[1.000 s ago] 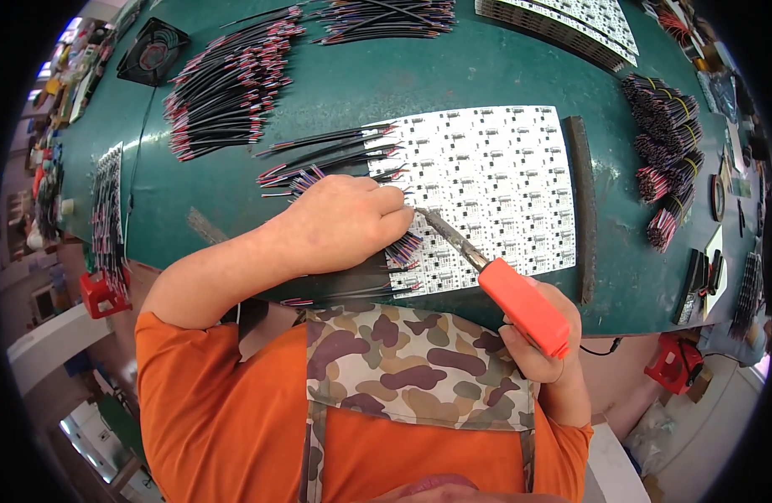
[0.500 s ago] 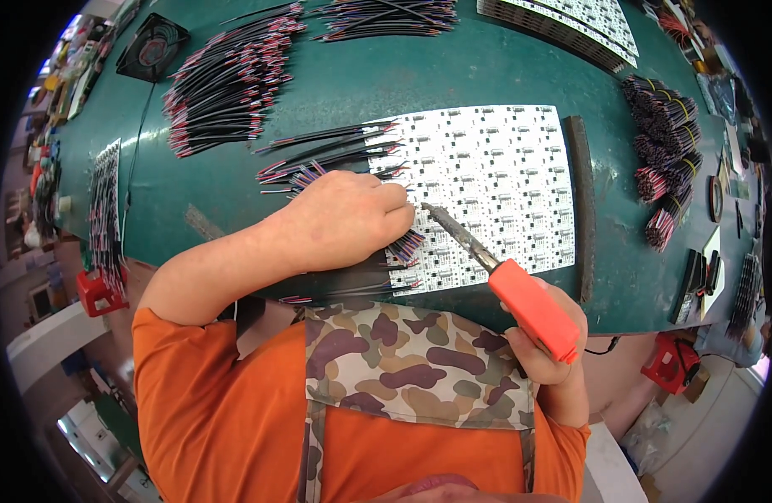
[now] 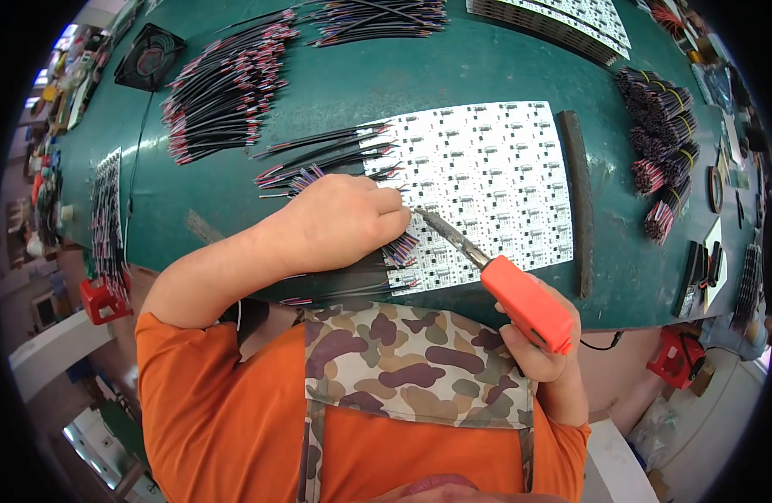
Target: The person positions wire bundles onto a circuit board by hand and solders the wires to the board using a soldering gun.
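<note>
A white circuit board panel (image 3: 503,184) dotted with small dark parts lies flat on the green bench. My left hand (image 3: 348,220) is closed over its left edge on a bunch of thin wires (image 3: 400,250), whose ends stick out below the fingers. My right hand (image 3: 541,335) is wrapped round the red handle of a soldering iron (image 3: 528,303). The iron's tip reaches the panel just right of my left fingertips; whether it touches a wire there is too small to tell. Several black-sleeved wires (image 3: 327,138) lie with their ends on the panel's left side.
A dark bar (image 3: 577,201) runs along the panel's right side. Piles of black wires (image 3: 231,88) lie at the far left, beside a small fan (image 3: 149,55). Stacked panels (image 3: 553,29) stand at the back, and tied wire bundles (image 3: 667,142) sit at the right.
The soldering iron has shifted slightly left and its tip is nearer my left fingers. My left hand stays closed on the wires. The whole view has shifted slightly.
</note>
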Motion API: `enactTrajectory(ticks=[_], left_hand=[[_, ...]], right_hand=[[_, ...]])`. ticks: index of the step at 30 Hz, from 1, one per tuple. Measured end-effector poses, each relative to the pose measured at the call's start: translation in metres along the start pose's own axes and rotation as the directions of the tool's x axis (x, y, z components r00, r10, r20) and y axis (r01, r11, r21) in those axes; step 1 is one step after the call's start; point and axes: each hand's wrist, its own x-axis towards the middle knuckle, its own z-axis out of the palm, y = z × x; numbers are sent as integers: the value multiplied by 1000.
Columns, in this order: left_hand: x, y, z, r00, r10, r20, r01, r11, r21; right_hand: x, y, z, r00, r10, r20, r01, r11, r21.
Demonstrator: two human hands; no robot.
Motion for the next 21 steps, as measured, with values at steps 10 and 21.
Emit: enactTrajectory(ticks=[10,21], left_hand=[[4,3,-5,998,5,57,-7,999,33],[6,6,-7,995,4,96,-12,996,86]], right_hand=[[2,-4,3,1000,12,-19,-12,999,31],[2,-6,4,1000,-1,-28,2,1000,20]])
